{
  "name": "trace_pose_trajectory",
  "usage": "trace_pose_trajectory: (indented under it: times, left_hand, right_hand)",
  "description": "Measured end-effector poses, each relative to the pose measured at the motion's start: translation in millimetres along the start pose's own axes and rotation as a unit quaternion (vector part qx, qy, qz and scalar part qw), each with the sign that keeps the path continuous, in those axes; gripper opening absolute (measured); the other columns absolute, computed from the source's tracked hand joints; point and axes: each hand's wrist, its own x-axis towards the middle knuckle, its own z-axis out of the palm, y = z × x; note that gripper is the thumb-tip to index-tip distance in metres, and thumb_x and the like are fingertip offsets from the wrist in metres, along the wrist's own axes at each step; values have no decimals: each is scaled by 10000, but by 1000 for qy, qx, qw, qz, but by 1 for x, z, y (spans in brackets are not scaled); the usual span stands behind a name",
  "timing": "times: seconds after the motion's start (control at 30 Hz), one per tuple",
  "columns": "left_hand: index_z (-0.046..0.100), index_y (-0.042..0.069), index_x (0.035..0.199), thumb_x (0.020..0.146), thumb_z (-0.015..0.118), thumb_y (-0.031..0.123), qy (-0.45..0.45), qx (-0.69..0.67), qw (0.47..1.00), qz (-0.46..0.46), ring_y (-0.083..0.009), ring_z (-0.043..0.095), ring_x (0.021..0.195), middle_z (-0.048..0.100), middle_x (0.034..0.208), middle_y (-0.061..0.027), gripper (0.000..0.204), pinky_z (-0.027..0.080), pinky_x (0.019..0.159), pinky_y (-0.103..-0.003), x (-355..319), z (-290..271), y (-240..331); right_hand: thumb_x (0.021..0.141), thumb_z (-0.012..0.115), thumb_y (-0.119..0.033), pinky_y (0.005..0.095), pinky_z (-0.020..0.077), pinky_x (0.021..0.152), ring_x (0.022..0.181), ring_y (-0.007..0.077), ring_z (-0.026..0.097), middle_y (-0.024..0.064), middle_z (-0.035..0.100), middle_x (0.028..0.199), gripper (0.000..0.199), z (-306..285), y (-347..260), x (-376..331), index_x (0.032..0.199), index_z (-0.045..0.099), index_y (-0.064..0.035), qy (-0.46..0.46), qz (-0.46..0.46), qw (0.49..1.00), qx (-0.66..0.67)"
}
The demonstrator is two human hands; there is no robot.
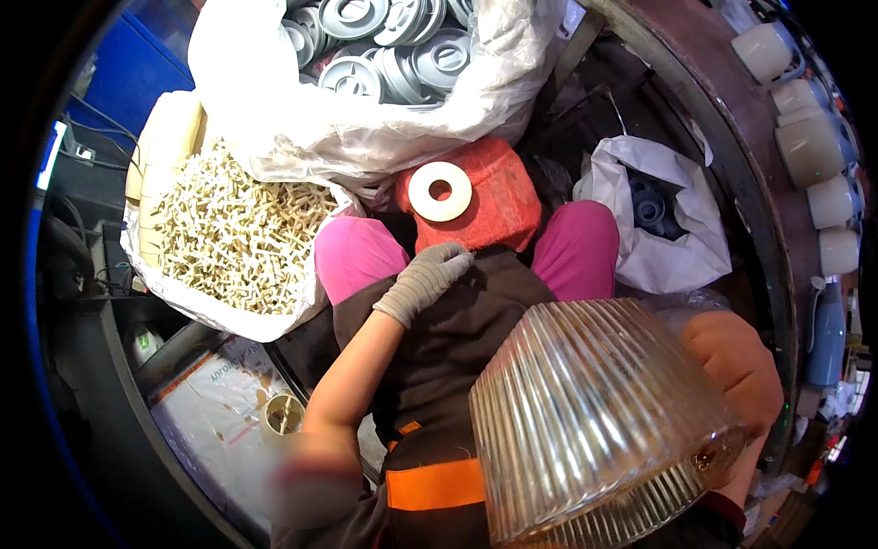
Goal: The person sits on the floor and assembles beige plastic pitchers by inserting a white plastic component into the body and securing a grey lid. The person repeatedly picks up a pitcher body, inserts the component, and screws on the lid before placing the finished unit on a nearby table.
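Holds ribbed translucent vessel (585, 393) toward 4–5 o'clock, with wide rim facing 6, probably steadied by bare right hand (733, 364) at its 2-o'clock side; with fingers hidden, cannot tell the grip. Rests gloved left hand (428, 280) on apron (508, 291) near centre, with fingers pressed together, apparently empty. Finds cream ring (420, 191) on red bundle (501, 203) at 12 o'clock, likely set there for easy reach.

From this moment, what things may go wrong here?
The ribbed clear container might slip: it looks tilted, and the right hand beside it shows no clear grip. If loose, the pale ring could slide off the red block under it. The small pale pieces, heaped in an open sack, may spill if it is bumped.
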Motion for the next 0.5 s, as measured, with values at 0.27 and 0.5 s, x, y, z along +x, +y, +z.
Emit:
trace_pose_trajectory:
  times: [0.27, 0.5]
  left_hand:
    - [623, 10, 973, 882, 542, 323, -15, 33, 998, 51, -227, 615, 818, 647, 861, -143, 335, 462, 773, -342, 13, 14, 6]
    - [624, 17, 1002, 875, 538, 336, 23, 36, 999, 2, -233, 627, 860, 652, 888, -146, 355, 463, 792, -335, 8, 4, -12]
  right_hand:
    - [575, 743, -272, 299, 319, 393, 447, 187, 473, 53, 531, 558, 275, 44, -34, 33, 649, 568, -73, 387, 90, 885, -241]
    - [602, 643, -176, 306, 280, 406, 462, 208, 415, 97, 497, 562, 208, 29, -60, 58, 616, 489, -36, 378, 164, 878, -243]
